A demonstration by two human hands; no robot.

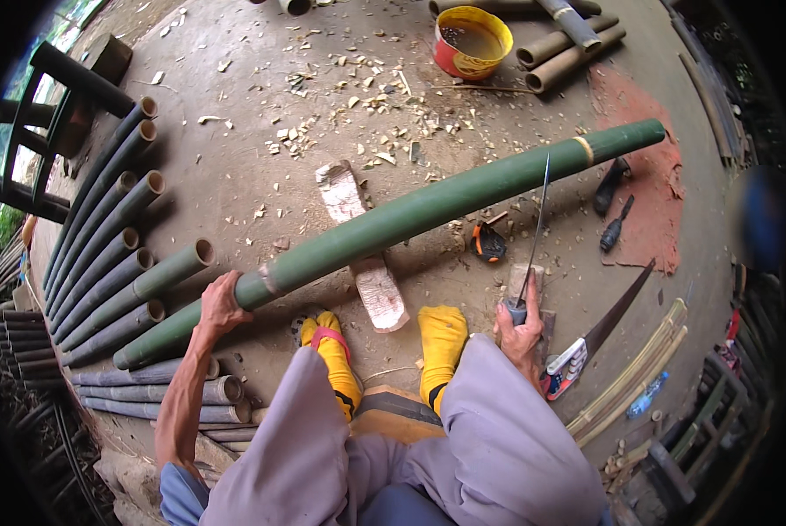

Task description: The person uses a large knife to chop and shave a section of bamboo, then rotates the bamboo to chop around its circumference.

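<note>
A long green bamboo pole (410, 215) lies slantwise in front of me, rising from lower left to upper right. It crosses over a pale, rough wooden block (380, 298) on the ground. Near the pole's left end, my left hand (224, 303) is closed around it. My right hand (521, 337) grips the grey handle of a tool with a long thin blade (539, 219). That blade points up and away, and in view its tip overlaps the pole; whether they touch I cannot tell. My right index finger lies stretched along the handle.
Several cut bamboo tubes (138, 202) fan out at left. A pruning saw (616, 311) and bamboo strips (629, 377) lie at right. Under the pole sits a tape measure (488, 244). Beyond are a red mat (651, 197), wood chips and a yellow-red bucket (458, 63).
</note>
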